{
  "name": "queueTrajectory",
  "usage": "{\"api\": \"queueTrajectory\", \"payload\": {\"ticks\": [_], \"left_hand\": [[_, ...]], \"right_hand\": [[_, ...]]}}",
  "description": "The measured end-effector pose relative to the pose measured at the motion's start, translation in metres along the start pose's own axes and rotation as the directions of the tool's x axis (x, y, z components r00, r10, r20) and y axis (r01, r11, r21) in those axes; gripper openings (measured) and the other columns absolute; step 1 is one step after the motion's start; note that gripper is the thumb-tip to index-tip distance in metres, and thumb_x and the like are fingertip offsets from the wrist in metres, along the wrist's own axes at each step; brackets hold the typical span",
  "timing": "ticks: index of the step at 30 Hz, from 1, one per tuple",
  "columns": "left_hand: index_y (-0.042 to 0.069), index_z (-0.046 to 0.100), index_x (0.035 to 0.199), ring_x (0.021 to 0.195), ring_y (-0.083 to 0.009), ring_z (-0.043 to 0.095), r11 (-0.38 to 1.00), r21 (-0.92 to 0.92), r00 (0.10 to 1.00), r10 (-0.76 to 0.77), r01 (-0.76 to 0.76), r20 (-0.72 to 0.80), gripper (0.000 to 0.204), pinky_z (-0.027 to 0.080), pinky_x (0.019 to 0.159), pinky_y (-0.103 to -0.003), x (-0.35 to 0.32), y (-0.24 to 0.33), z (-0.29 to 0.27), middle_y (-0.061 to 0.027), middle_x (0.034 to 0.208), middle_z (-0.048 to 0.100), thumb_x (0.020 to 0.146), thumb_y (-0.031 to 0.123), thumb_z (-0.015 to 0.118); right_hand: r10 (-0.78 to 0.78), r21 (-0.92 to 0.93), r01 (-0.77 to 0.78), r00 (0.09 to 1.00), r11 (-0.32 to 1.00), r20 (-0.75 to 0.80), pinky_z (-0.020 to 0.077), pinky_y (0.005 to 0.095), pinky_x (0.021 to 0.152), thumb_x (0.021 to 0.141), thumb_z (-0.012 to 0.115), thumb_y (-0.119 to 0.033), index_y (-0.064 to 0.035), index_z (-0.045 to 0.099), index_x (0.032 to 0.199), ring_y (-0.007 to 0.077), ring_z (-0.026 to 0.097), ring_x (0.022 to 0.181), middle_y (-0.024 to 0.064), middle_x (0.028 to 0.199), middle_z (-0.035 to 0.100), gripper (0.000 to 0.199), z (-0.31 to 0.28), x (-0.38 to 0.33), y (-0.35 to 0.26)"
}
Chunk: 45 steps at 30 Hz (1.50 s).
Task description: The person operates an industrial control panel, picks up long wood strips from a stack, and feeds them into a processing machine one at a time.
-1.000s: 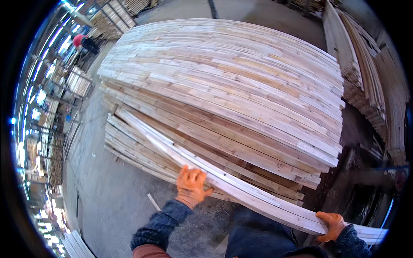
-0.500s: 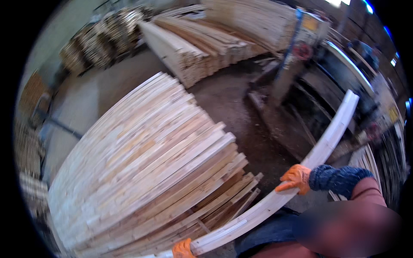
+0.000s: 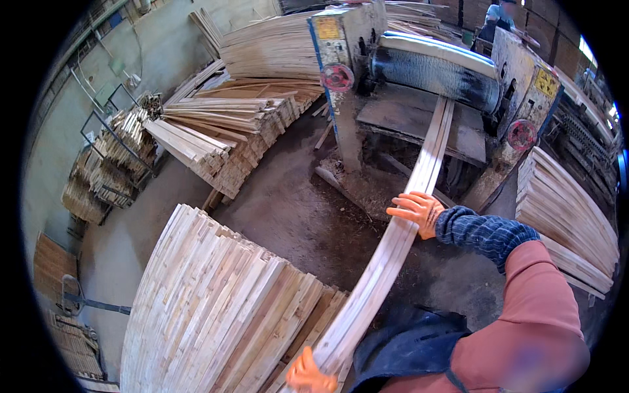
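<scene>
A few long, pale wooden boards (image 3: 375,275) lie side by side as one bundle, slanting from the lower middle up to a machine. Their far end rests on the machine's flat metal bed (image 3: 400,118), beneath a wide dark roller (image 3: 439,72). Near the lower edge my left hand (image 3: 309,374), in an orange glove, is closed around the near part of the bundle. Farther along, my right hand (image 3: 419,213), also gloved in orange, lies over the boards with its fingers stretched across their top. Its thumb is hidden.
A large stack of boards (image 3: 216,301) stands left of the bundle, with another stack (image 3: 242,131) behind it. More boards (image 3: 567,209) lean at the right. Red handwheels (image 3: 337,77) sit on the machine's posts. A person (image 3: 501,16) is beyond the machine.
My view has turned right toward the machine. The boards' far end has come onto its bed under the roller. My right hand's fingers are now stretched out; my left still grips the boards.
</scene>
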State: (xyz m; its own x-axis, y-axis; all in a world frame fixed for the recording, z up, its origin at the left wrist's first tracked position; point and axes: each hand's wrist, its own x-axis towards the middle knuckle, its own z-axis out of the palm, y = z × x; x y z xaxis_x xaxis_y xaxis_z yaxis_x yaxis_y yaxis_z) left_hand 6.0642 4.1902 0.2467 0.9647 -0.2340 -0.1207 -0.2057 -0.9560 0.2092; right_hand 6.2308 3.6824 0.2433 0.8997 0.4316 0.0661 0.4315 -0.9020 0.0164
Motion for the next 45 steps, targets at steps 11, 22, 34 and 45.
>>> {"api": "queueTrajectory", "payload": {"ticks": [11,22,34,45], "left_hand": [[0.000,0.050,0.139,0.112,-0.0405,0.062,0.959,-0.219,0.964,0.126,-0.179,-0.233,0.096,0.048,0.099,-0.047,0.111,0.162,0.060,-0.0229,0.125,0.063,0.056,0.034,0.084],[0.004,0.053,0.136,0.114,-0.0357,0.058,0.979,0.123,0.979,-0.143,0.161,-0.146,0.103,0.041,0.104,-0.049,-0.028,0.001,0.038,-0.0172,0.122,0.062,0.049,0.043,0.092],[0.012,0.052,0.140,0.125,-0.0317,0.056,0.937,0.050,0.938,-0.347,0.346,0.011,0.094,0.032,0.117,-0.048,0.054,0.071,0.024,-0.0141,0.130,0.061,0.059,0.044,0.089],[0.013,0.043,0.152,0.142,-0.0306,0.043,0.921,0.037,0.922,-0.385,0.387,-0.044,0.108,0.025,0.122,-0.051,-0.065,-0.007,0.018,-0.0143,0.147,0.051,0.060,0.042,0.090]], "right_hand": [[-0.506,0.173,0.484,0.855,0.858,0.117,0.0269,0.0490,0.124,0.054,0.086,-0.018,-0.0302,0.027,0.162,0.0283,0.052,0.137,0.0096,0.148,0.054,0.123,0.055,0.023,-0.084],[-0.437,0.112,0.423,0.887,0.899,0.152,0.0366,0.0489,0.116,0.044,0.094,-0.015,-0.0223,0.042,0.154,0.0321,0.056,0.126,0.0103,0.139,0.060,0.123,0.031,0.048,0.076],[-0.483,0.339,0.451,0.876,0.825,0.009,0.0227,0.0508,0.126,0.061,0.073,-0.002,-0.0215,0.041,0.155,0.0357,0.038,0.147,0.0137,0.156,0.044,0.101,0.032,0.048,-0.116],[-0.496,0.245,0.447,0.845,0.860,0.199,0.0277,0.0523,0.124,0.046,0.086,-0.007,-0.0213,0.042,0.153,0.0329,0.050,0.135,0.0096,0.142,0.055,0.116,0.019,0.047,-0.104]]}}
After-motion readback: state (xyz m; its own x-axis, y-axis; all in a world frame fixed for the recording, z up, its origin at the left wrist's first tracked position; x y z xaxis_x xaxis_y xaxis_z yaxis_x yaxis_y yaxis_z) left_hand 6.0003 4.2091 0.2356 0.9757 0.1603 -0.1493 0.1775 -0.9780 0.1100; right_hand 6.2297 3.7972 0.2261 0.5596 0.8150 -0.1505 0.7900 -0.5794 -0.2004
